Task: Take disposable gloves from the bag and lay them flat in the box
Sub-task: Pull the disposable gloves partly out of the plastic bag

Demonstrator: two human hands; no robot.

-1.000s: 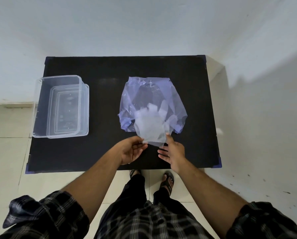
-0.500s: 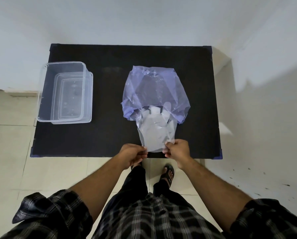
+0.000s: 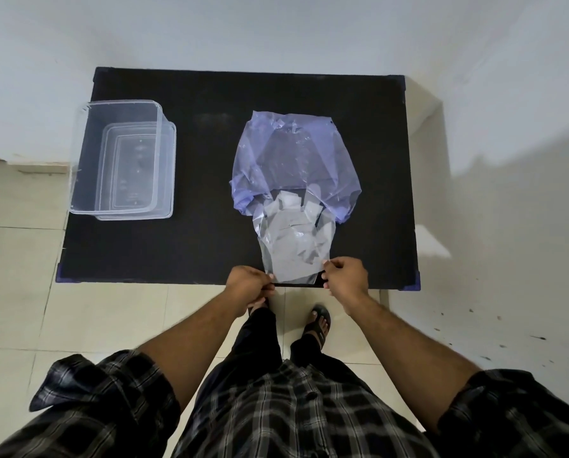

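- We hold the cuff of the glove [image 3: 294, 241] at the near edge of the table [image 3: 210, 246], one corner in each hand, a little right of the middle of that edge.
- Our left hand [image 3: 248, 281] pinches the left cuff corner between thumb and fingertips, the other fingers curled under; our right hand [image 3: 342, 276] pinches the right corner in the same way. Neither hand is spread.
- The glove's long axis runs straight away from us, from the near edge toward the far edge. Its cuff is at our fingers and its finger end lies at the mouth of the bag [image 3: 296, 160], seemingly still just inside it; the film is too clear for us to say how much remains covered.
- The bag lies flat beyond the glove, toward the far edge and right of centre.
- The box [image 3: 124, 160] stands at the left edge, overhanging it slightly, well apart from the glove. It appears empty, though we see what may be a lid or a second box under or inside it.
- We judge that the next move turns on this: the box lies far to the left of both hands, with the left hand nearer. Its long side runs parallel with the glove, so the glove could go across without turning.
- The thin film may sag or fold between our pinches.
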